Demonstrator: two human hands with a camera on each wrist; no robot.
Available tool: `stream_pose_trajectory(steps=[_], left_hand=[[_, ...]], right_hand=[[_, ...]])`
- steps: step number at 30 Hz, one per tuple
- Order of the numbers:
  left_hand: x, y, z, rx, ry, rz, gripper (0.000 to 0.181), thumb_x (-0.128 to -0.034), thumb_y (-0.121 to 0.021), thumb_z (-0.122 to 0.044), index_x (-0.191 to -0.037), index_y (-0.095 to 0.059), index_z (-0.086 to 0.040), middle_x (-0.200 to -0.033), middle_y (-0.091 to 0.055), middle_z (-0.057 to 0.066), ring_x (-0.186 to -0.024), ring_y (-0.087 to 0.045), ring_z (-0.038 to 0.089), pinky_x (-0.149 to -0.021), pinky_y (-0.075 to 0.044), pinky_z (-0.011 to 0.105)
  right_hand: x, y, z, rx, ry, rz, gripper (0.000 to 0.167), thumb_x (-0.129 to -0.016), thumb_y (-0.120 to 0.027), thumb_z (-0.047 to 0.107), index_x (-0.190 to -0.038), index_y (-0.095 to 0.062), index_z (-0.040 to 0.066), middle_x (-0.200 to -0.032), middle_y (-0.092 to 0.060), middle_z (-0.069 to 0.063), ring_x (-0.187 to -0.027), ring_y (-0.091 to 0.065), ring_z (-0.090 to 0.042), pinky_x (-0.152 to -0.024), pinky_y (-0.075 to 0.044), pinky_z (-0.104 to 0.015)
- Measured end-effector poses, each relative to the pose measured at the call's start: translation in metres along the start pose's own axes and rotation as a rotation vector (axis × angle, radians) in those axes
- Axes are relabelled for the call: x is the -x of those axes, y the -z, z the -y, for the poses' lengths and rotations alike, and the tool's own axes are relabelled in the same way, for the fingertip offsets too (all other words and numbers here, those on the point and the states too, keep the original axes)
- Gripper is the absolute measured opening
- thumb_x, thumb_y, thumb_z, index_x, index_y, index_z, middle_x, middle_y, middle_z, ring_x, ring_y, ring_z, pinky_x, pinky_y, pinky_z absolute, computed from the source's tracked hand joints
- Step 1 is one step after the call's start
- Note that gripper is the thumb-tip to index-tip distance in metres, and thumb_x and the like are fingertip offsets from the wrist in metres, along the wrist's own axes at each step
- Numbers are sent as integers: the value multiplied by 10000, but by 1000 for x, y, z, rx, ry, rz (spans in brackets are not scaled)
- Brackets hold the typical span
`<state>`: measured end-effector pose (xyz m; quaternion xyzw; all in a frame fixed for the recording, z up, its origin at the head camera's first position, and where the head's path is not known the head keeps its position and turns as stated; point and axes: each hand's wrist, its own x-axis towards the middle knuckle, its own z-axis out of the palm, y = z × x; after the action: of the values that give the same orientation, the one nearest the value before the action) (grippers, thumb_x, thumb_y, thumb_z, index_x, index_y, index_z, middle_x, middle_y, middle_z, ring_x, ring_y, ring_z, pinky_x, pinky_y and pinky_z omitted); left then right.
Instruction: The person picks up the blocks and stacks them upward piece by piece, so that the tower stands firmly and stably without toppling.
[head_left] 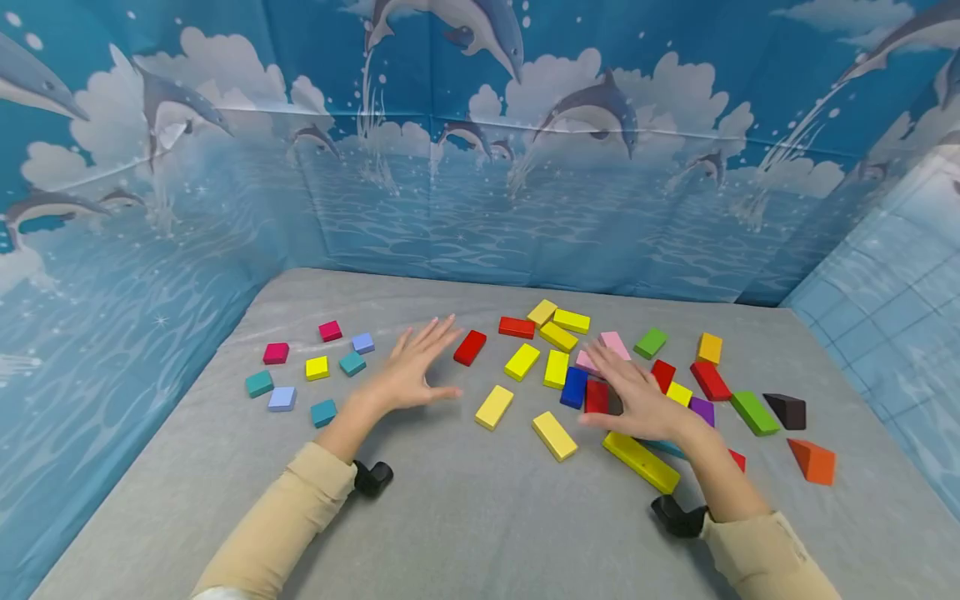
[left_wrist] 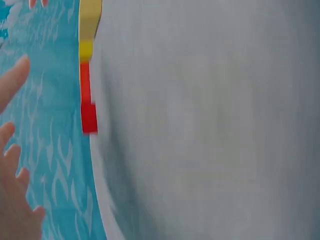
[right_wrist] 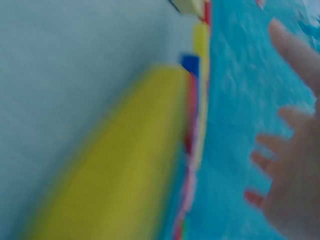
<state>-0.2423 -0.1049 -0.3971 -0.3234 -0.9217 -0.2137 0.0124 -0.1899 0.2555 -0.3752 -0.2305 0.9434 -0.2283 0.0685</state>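
Both hands hover over a grey cloth surface strewn with coloured blocks, and neither holds anything. My left hand [head_left: 411, 371] has its fingers spread, with a red block [head_left: 470, 348] just beyond its fingertips. In the left wrist view its thumb and fingers [left_wrist: 14, 172] show at the left edge. My right hand [head_left: 637, 400] is spread above a mixed cluster, hiding part of it. Near it lie a blue block [head_left: 574, 387], a red block [head_left: 597, 397], a pink block [head_left: 615, 345] and a long yellow block [head_left: 641, 462], which looms blurred in the right wrist view.
Small teal [head_left: 259, 383], light blue, crimson and yellow blocks lie at the left. Several yellow blocks [head_left: 522, 362] spread across the middle. Green [head_left: 754, 413], black [head_left: 786, 410] and orange [head_left: 812, 462] blocks lie at the right. A dolphin-print curtain [head_left: 480, 225] borders the surface.
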Motion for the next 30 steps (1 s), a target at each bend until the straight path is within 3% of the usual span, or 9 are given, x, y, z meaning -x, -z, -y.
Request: stream_pose_trajectory(steps=[2,5,10,14,18,30], left_hand=[[-3,-6,-4,96,-53,33,884,-766,-676,-482,-1464,-217,-194,-1538,-76,-6,-1399,-63,236,-1073,-43,569],[-8,-17,-8,193,-130,80,882,-742,-724,-426,-1449,-266,-165,-1526,-146,17,-1389,-123,228,-1074,-101,556],[-12,-33,-11,275,-232,141,828,-737,-742,-363,-1410,-339,-96,-1474,-290,66,-1353,-240,207,-1060,-212,513],[-13,-41,-13,303,-251,170,753,-745,-738,-335,-1374,-396,-102,-1424,-375,46,-1306,-321,176,-1050,-263,457],[-13,-46,-14,298,-255,170,680,-752,-730,-309,-1338,-447,-110,-1372,-440,13,-1258,-375,161,-1041,-267,433],[-14,-54,-11,296,-255,130,543,-780,-711,-303,-1269,-528,-154,-1296,-520,-16,-1220,-419,143,-1051,-240,416]], right_hand=[[0,-11,3,-45,87,16,957,-753,-686,486,-1478,-142,179,-1515,-161,-92,-1355,-165,-337,-996,-168,-657],[-2,-24,5,-111,147,52,917,-730,-722,454,-1457,-232,186,-1478,-269,-62,-1322,-254,-306,-974,-285,-613],[-6,-35,3,-257,187,119,847,-725,-761,344,-1422,-317,157,-1439,-340,-34,-1304,-296,-257,-997,-306,-557],[-9,-40,-2,-306,257,153,802,-737,-761,282,-1397,-350,87,-1419,-370,-56,-1285,-326,-251,-1000,-311,-536],[-10,-44,-6,-272,308,151,740,-753,-748,282,-1371,-393,79,-1388,-412,-57,-1253,-364,-255,-978,-340,-528],[-10,-46,-3,-201,300,143,595,-752,-738,301,-1281,-508,156,-1303,-480,-40,-1221,-371,-282,-957,-301,-596]])
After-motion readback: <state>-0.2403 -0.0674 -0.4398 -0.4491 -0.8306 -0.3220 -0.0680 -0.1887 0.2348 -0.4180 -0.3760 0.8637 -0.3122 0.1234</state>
